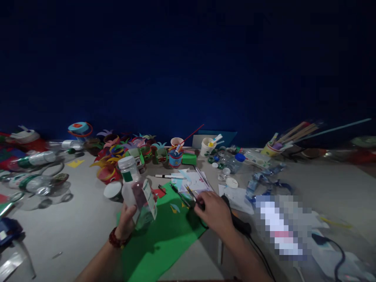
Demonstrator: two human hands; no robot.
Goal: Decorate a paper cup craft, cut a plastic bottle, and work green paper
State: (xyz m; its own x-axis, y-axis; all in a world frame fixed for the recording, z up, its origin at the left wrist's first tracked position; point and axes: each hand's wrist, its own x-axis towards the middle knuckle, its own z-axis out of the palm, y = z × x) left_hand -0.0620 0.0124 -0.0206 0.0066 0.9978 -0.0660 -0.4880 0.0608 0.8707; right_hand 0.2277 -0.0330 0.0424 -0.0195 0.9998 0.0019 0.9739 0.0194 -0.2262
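Note:
My left hand point(127, 219) is wrapped round a clear plastic bottle point(136, 184) with a white cap and green-and-white label, holding it tilted above a green sheet point(158, 250). Between the fingers of my right hand point(214, 211) is a pair of dark-handled scissors point(191, 192), blades towards the upper left. Small yellow and blue paper scraps point(175, 208) lie on the sheet near the blades. Just right of my right hand rests a black tool with a cord point(241, 225), perhaps a glue gun, partly hidden by the hand.
Behind the bottle stand several colourful paper-decorated cups point(108, 172). Plastic bottles point(32, 182) lie at the left, beyond a blue tape dispenser point(10, 231). Brushes and sticks fill a yellow cup point(272, 149) at the back right. Loose caps point(232, 182) and crumpled blue plastic point(264, 184) lie on the right.

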